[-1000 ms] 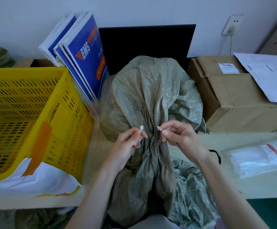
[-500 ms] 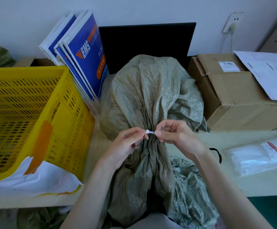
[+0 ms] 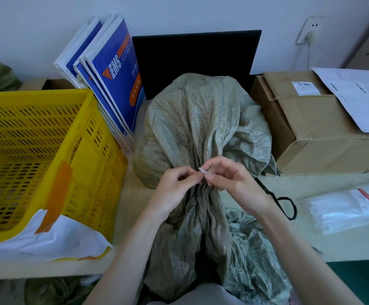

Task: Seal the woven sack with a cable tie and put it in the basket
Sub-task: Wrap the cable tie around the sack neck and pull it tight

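A grey-green woven sack [image 3: 192, 133] lies on the table in front of me, its neck gathered into a twisted bunch that points toward me. A thin white cable tie [image 3: 203, 170] sits at that neck, and only a short piece shows between my fingers. My left hand [image 3: 177, 186] pinches the tie from the left. My right hand [image 3: 229, 179] pinches it from the right, fingertips almost touching the left ones. A yellow slotted plastic basket [image 3: 87, 164] stands to the left of the sack, with nothing inside.
Blue-and-white mailers [image 3: 111, 80] lean against the basket. A black panel [image 3: 196, 60] stands behind the sack. Cardboard boxes [image 3: 315, 128] with papers on top sit on the right. A clear packet of ties [image 3: 350, 208] and black scissors [image 3: 282, 203] lie near my right wrist. White paper [image 3: 54, 241] hangs from the basket's front.
My hands came together at the sack's neck: the tie's two ends, held apart a second ago, have met. Now only a short white stub shows between my fingertips.
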